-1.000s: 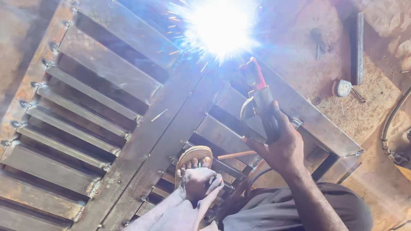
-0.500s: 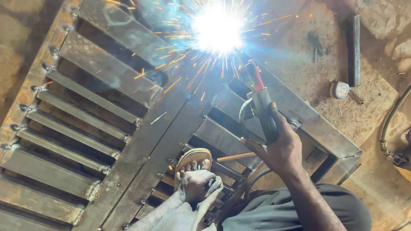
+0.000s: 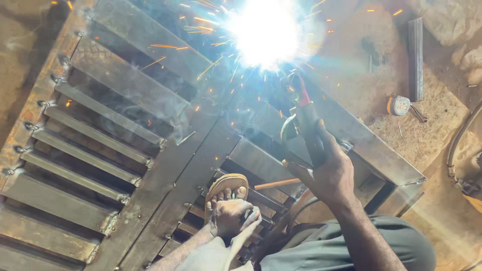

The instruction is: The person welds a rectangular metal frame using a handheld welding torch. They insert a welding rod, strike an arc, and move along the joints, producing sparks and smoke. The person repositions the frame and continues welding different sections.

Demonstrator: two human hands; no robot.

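Welding being done: electrode holder [image 3: 306, 125] being gripped by right hand [image 3: 331, 173]; left hand unseen. Sparks [image 3: 201, 60] likely burning sandalled foot [image 3: 228, 208] on louvred steel frame [image 3: 100, 150].

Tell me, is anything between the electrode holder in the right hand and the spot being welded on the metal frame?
Nothing visible. The right hand grips the electrode holder, which points to the bright arc on the louvered metal frame. Glare hides the tip itself.

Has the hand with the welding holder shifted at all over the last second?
No. The right hand keeps gripping the electrode holder beside the same louvre slat.
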